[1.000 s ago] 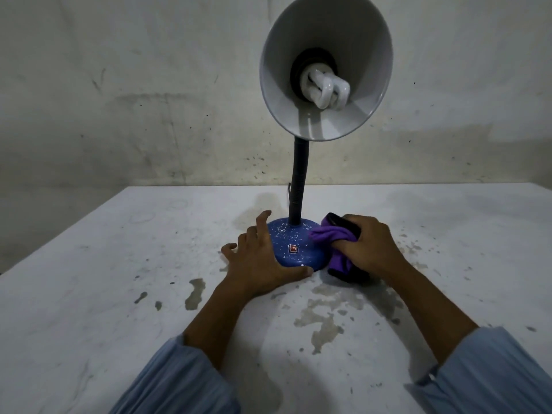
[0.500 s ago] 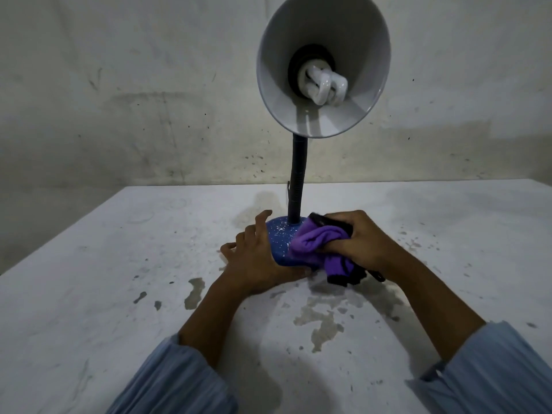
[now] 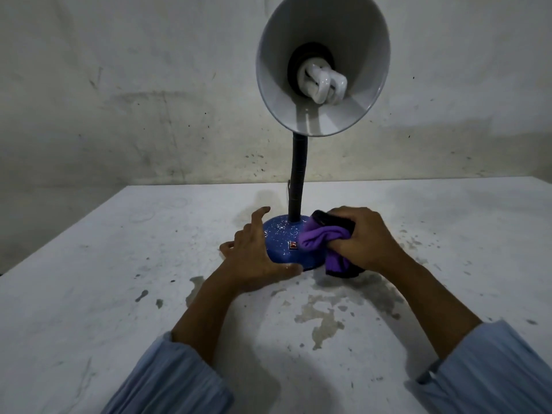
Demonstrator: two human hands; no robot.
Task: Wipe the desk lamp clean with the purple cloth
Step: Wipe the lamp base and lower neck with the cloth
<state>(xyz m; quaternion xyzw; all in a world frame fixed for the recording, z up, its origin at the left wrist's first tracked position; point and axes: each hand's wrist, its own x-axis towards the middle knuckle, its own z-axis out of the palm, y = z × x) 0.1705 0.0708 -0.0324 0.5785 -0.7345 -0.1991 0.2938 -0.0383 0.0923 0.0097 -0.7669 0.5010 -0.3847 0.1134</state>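
Purple cloth (image 3: 324, 238) bunched in right hand (image 3: 369, 239) on lamp base (image 3: 282, 239); left hand (image 3: 254, 256) fingers spread.

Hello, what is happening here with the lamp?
A person is cleaning a desk lamp on a stained white table. The left hand lies flat against the left side of the blue base, steadying it. The right hand presses a bunched purple cloth on the base's right side. The shade and neck are untouched now.
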